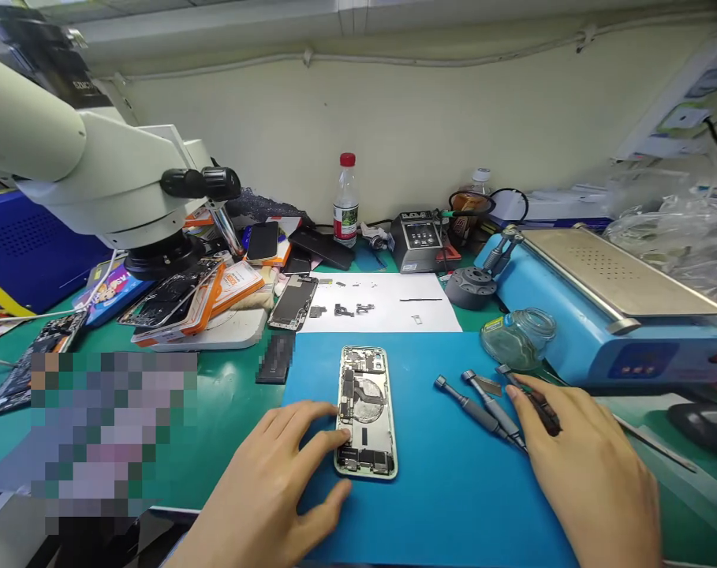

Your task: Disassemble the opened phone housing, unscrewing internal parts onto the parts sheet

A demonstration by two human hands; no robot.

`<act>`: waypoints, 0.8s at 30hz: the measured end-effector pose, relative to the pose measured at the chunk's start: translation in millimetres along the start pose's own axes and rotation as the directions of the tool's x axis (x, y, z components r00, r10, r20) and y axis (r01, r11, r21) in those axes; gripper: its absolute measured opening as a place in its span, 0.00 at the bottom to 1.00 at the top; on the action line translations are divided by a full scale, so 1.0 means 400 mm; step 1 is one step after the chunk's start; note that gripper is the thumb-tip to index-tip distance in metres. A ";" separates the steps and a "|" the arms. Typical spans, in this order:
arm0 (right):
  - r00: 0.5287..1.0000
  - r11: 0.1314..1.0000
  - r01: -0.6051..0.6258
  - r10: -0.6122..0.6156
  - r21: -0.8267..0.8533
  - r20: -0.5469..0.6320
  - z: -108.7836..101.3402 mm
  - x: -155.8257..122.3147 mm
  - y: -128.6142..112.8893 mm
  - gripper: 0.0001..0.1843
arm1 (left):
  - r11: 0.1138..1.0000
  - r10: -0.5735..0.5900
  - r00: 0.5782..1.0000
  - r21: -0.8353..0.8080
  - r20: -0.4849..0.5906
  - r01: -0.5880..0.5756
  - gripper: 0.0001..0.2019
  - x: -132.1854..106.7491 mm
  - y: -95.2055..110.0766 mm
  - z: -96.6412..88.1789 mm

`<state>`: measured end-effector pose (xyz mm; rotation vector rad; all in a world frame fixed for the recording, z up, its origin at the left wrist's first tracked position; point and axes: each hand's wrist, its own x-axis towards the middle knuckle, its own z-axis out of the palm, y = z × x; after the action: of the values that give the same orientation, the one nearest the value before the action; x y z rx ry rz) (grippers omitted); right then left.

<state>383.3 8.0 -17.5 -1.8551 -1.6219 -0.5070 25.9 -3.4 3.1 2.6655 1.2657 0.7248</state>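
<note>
An opened phone body (366, 412) lies face-up on a blue mat (441, 489), its boards and coil exposed. My left hand (275, 481) rests beside it, fingers spread, with fingertips touching the phone's left edge and its bottom corner. My right hand (583, 465) lies palm-down on the mat over the handles of three grey screwdrivers (482, 406). Its fingers lie close together on the dark rightmost one (532, 398), but a grip is not visible.
A white sheet (393, 304) behind the mat carries small parts and screws. Another phone (293, 301) lies at its left. A microscope (98, 181) stands over a pile of phones at left. A blue heating plate (600, 308), glass jar (517, 335), soldering station (417, 241) and bottle (346, 201) line the back and right.
</note>
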 end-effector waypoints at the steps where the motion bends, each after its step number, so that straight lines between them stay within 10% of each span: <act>1: 1.000 1.000 0.006 -0.005 -0.016 0.015 -0.003 -0.002 -0.001 0.27 | 1.000 -0.014 1.000 0.014 0.025 0.014 0.17 -0.002 0.000 0.003; 9: 0.984 0.986 0.164 -0.162 0.009 -0.080 -0.020 -0.005 -0.011 0.22 | 0.990 -0.137 0.988 -0.030 0.071 0.139 0.14 -0.009 -0.015 0.039; 15: 0.878 0.866 0.474 -0.450 0.160 -0.165 -0.042 -0.005 -0.079 0.14 | 0.989 -0.142 0.987 -0.023 0.068 0.144 0.16 0.020 -0.005 0.038; 24: 0.901 0.905 0.421 -0.410 0.061 -0.139 0.065 -0.024 -0.129 0.19 | 0.998 -0.060 0.986 0.002 0.154 0.061 0.11 0.147 -0.022 -0.072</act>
<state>328.4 21.2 -32.8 -1.3795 -1.9290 -0.7023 38.2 43.5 48.2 2.6104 1.2977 0.5011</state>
